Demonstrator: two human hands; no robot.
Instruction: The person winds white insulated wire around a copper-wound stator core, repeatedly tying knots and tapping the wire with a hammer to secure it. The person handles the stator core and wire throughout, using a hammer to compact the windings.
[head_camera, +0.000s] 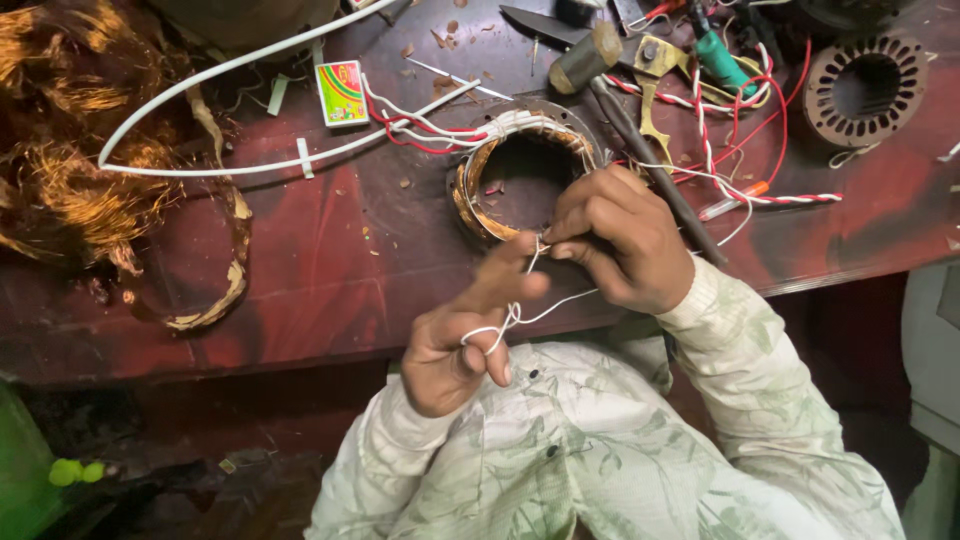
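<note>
Head view looks down on a dark red workbench, its top crowded. A round motor stator wound with copper coils sits near the front edge, white lacing along its upper rim. The right hand rests against the stator's near side, fingers pinched tight on a thin white thread just at the winding. The left hand is lower, off the bench edge, with the same thread looped around its curled fingers while the forefinger points up toward the pinch.

Behind the stator lie a hammer, green-handled pliers and twisted red-and-white wires, close to the right wrist. A bare stator core sits far right. A small matchbox and white sleeved leads lie to the left, with a heap of loose copper wire at the far left.
</note>
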